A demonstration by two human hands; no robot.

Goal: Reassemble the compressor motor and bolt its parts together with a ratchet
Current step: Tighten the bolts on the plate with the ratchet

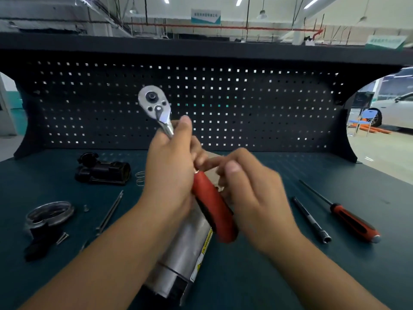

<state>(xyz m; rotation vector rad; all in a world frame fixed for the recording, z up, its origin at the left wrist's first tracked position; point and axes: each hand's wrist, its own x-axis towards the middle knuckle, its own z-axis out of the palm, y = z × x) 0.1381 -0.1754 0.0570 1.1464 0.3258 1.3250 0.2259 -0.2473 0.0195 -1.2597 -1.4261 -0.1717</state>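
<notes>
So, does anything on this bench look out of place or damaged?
Nothing looks damaged or spilled. The left hand grips the ratchet above the motor, which lies on its side. Thin rods and a black housing lie loose at the left, normal for a half-assembled job.

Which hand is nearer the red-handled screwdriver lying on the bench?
Right. The right hand is just left of the red-handled screwdriver; the left hand, gripping the ratchet, is farther left.

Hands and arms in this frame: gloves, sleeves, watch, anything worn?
Nothing worn that shows. The left hand and right hand are ungloved, with no rings visible. The forearms are bare to the frame edge: no sleeves, watch or bands. The right hand is motion-blurred.
</notes>
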